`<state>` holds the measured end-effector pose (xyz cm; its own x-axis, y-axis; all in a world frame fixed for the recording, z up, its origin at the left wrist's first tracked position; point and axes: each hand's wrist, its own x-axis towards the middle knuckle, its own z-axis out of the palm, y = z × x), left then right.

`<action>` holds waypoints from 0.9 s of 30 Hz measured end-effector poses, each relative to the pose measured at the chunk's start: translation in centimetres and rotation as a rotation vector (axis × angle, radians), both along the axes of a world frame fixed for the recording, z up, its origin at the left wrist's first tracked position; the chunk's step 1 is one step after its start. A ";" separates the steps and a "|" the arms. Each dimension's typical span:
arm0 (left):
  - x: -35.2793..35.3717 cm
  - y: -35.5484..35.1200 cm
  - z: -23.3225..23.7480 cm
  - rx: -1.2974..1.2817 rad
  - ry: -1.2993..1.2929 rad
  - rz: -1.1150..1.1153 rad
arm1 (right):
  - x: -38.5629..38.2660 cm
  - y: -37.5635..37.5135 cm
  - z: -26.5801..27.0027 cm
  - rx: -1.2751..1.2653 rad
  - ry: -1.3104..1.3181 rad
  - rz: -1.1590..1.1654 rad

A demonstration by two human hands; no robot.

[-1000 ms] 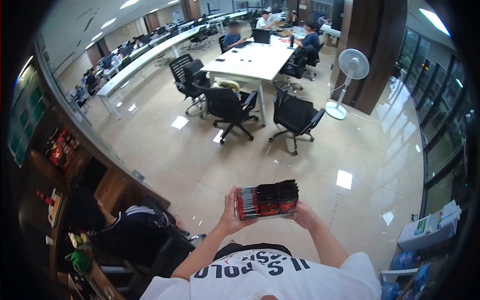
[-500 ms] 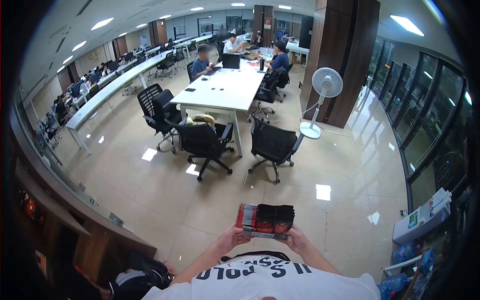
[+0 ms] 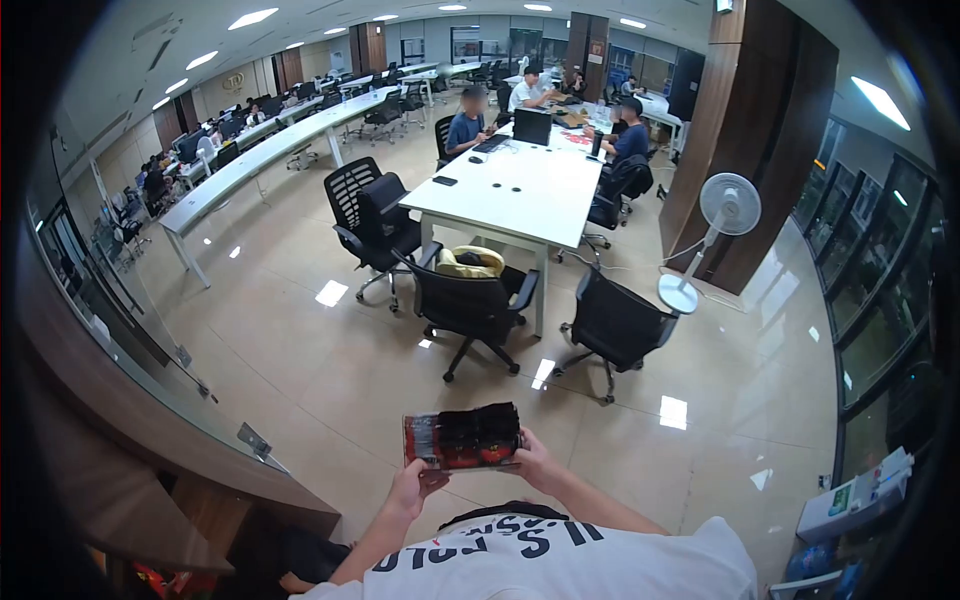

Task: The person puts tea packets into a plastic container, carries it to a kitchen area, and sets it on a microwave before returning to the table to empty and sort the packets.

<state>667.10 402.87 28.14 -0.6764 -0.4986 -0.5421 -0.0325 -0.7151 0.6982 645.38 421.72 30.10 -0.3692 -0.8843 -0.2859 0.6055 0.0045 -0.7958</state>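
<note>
In front of my body I carry an open box of black and red packets, packed in a tight row with silvery ones at the left end. My left hand is closed around its lower left corner. At the right end, my right hand grips the lower edge, with its fingers partly hidden behind the box. The print on the packets is too small to read. Below the box shows the white lettered shirt that I wear.
Black office chairs stand before a long white table where several people sit. A white standing fan is beside a brown pillar. Dark wooden furniture borders the left; a white appliance is at lower right.
The room has shifted to the right in the view, as my head turned left. Both hands and the box of packets now appear further left and slightly tilted. My grip has not changed.
</note>
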 end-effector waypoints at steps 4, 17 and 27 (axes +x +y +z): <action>0.3 -5.7 -1.6 0.045 -0.033 -0.012 | -2.6 -7.3 -2.0 0.083 -0.103 0.150; -14.6 -36.2 0.9 -0.022 -0.030 0.266 | -21.0 -45.9 -0.2 0.021 -0.014 0.407; -20.1 -57.1 -0.5 0.001 0.016 0.398 | -27.8 -71.0 -0.8 0.054 0.052 0.584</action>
